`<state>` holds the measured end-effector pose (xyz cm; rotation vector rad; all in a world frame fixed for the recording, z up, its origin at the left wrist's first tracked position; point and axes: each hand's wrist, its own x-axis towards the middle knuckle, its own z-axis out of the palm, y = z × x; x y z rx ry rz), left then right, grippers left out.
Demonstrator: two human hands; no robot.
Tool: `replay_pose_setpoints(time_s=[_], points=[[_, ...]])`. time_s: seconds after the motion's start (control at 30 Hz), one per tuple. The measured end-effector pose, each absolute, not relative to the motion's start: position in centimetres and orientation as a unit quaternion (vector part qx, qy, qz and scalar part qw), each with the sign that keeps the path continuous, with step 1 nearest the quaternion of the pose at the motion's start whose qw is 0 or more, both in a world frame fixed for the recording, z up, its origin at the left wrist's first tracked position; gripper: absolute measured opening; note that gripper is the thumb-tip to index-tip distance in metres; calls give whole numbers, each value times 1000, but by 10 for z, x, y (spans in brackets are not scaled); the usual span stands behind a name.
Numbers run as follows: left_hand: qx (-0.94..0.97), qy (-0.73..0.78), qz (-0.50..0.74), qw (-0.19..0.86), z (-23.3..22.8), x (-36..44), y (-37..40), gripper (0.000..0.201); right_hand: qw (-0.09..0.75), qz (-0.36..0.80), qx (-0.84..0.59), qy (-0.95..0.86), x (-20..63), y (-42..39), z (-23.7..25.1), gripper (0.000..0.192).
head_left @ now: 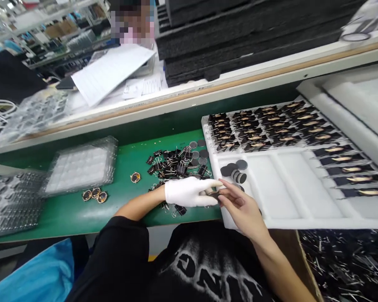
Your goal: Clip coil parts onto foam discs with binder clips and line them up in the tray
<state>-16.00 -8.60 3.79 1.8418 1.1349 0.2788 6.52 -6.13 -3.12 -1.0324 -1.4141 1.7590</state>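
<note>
The left hand point(190, 192), covered by a white glove, is extended toward three o'clock with its fingers laid nearly flat and pinched at the tips. The bare right hand point(241, 205) is angled toward ten o'clock, its fingertips met with those of the left. Both forearms are drawn in from six o'clock; black sleeves are worn.

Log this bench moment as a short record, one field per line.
left hand: white-gloved left hand, pinching a small dark part together with the other hand
right hand: bare right hand, fingers on the same part
held part: too small to identify
work surface: green mat
loose stock: pile of black binder clips, grey discs beside it
tray: white foam tray, rows of clipped pieces at the back, a few discs in one compartment
left side: clear blister trays, three oval pieces
</note>
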Motion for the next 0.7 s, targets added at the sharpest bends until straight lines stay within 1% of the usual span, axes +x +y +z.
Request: replay_pose_setpoints(time_s=[0.07,0.1,0.2,0.23,0.33,0.47,0.5,0.63,0.7], points=[[778,475,117,394,48,-169,-71,51,334,692,-385,-510,67,-56,-28,50],[785,508,117,336,53,-175,-61,47,341,701,-384,-495,67,-54,-26,46],[750,642,71,143,61,-200,-28,49,357,726,-378,-450,68,-48,-20,42],[734,668,45,110,62,-209,-18,50,363,735,-374,-433,69,-47,-18,42],[722,685,-4,94,57,-229,4,51,390,763,-364,-364,71,-42,-16,47],[722,684,-41,96,49,-243,12,55,420,779,-368,-286,76,-33,-15,61],[720,685,-52,97,47,-246,13,55,419,782,-369,-278,78,-31,-15,60],[716,681,-95,121,43,-259,24,55,392,806,-357,-263,84,-27,-18,42],[718,674,-104,139,39,-264,31,58,379,819,-346,-257,85,-27,-20,38]])
